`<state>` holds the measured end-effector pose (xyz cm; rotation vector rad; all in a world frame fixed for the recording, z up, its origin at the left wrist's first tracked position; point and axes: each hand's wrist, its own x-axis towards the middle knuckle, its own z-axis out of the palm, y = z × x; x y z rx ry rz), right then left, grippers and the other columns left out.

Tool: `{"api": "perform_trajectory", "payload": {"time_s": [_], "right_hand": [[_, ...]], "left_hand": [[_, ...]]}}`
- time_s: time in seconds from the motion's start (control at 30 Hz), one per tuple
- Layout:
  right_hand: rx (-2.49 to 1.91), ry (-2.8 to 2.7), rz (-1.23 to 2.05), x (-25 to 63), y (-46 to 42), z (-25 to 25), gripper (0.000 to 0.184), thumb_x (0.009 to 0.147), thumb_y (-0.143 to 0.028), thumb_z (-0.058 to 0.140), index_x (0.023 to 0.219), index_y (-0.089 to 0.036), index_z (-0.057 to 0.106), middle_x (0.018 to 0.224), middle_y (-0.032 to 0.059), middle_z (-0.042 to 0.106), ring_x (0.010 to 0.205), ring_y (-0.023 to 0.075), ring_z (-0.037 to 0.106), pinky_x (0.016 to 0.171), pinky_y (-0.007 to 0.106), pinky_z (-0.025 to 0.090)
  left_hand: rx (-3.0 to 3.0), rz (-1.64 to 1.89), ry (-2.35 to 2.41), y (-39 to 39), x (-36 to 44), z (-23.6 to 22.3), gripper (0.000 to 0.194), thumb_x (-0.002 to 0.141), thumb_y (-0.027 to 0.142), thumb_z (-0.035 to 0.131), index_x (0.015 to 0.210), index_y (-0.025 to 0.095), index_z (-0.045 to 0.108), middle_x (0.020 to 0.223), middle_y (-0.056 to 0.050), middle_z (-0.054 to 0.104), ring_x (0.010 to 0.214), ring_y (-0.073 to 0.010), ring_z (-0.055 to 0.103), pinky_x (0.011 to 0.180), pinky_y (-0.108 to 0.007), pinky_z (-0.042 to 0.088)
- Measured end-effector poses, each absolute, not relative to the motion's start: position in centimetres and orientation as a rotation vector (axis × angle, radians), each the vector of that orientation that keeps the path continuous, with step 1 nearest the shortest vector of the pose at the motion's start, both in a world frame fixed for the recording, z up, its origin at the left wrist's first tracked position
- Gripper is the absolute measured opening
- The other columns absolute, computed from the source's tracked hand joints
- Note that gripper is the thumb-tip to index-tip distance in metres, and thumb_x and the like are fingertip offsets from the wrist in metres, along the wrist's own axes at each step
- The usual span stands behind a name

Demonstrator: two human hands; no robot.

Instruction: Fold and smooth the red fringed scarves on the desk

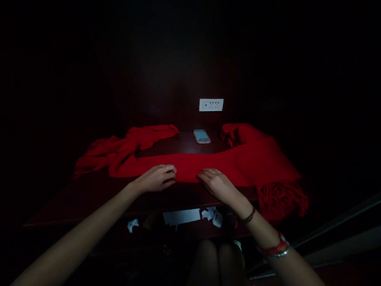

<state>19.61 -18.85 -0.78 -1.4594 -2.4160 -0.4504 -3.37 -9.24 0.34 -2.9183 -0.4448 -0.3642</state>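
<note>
A long red scarf (226,163) with a fringed end lies across a dark wooden table (89,194). My left hand (156,178) rests on the scarf's near edge with its fingers curled and pinching the cloth; a ring shows on one finger. Beside it, my right hand (216,183) presses on the same edge, fingers bent onto the fabric. The two hands are a short gap apart. The fringe (282,196) hangs over the table's right front corner.
A phone (201,136) lies at the back of the table. A white wall socket (211,105) sits on the dark panel behind. Paper scraps (181,216) lie below the table's front edge, above my knees (220,258). The room is very dark.
</note>
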Motion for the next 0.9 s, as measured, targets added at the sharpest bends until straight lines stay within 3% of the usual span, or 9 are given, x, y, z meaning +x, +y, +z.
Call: {"api": "perform_trajectory", "payload": {"time_s": [0.17, 0.4, 0.6, 0.73, 0.9], "right_hand": [[-1.415, -2.535, -0.496, 16.3, -17.0, -0.8, 0.013, 0.078, -0.015, 0.045, 0.085, -0.015, 0.056, 0.083, 0.006, 0.058, 0.081, 0.0151, 0.05, 0.073, 0.027, 0.037], [-1.484, -2.457, -0.399, 15.5, -17.1, -1.2, 0.013, 0.078, -0.011, 0.042, 0.082, -0.015, 0.055, 0.079, 0.0059, 0.058, 0.074, 0.014, 0.052, 0.067, 0.024, 0.038], [-1.43, -2.431, -0.241, 15.9, -17.1, -1.6, 0.02, 0.079, -0.008, 0.038, 0.089, -0.014, 0.054, 0.088, 0.0073, 0.059, 0.083, 0.0124, 0.053, 0.075, 0.023, 0.037], [-1.367, -2.439, -0.233, 16.0, -16.8, -2.0, 0.02, 0.078, -0.007, 0.039, 0.089, -0.014, 0.054, 0.09, 0.0068, 0.059, 0.086, 0.0123, 0.053, 0.075, 0.021, 0.038], [-1.391, -2.417, -0.319, 16.0, -16.7, -2.2, 0.015, 0.079, -0.009, 0.04, 0.082, -0.014, 0.054, 0.082, 0.0047, 0.059, 0.076, 0.0134, 0.053, 0.07, 0.023, 0.038]], "left_hand": [[-2.866, -0.433, -0.465, -9.3, -3.7, 0.3, 0.014, 0.077, 0.022, 0.042, 0.077, 0.018, 0.056, 0.098, -0.004, 0.049, 0.091, -0.0153, 0.045, 0.081, -0.028, 0.035], [-2.882, -0.331, -0.516, -9.4, -3.7, 0.1, 0.019, 0.08, 0.023, 0.035, 0.084, 0.018, 0.053, 0.083, -0.002, 0.054, 0.075, -0.0114, 0.051, 0.069, -0.022, 0.039], [-2.975, -0.351, -0.617, -8.9, -3.7, 0.2, 0.031, 0.083, 0.029, 0.034, 0.11, 0.021, 0.047, 0.109, -0.003, 0.053, 0.1, -0.0152, 0.044, 0.086, -0.029, 0.033], [-2.899, -0.418, -0.84, -7.5, -4.4, -0.3, 0.032, 0.085, 0.026, 0.027, 0.104, 0.018, 0.052, 0.107, -0.004, 0.054, 0.099, -0.0143, 0.045, 0.088, -0.029, 0.033], [-2.899, -0.491, -0.829, -8.1, -5.2, 0.0, 0.022, 0.08, 0.029, 0.039, 0.092, 0.018, 0.054, 0.095, -0.004, 0.053, 0.089, -0.0139, 0.047, 0.083, -0.026, 0.035]]}}
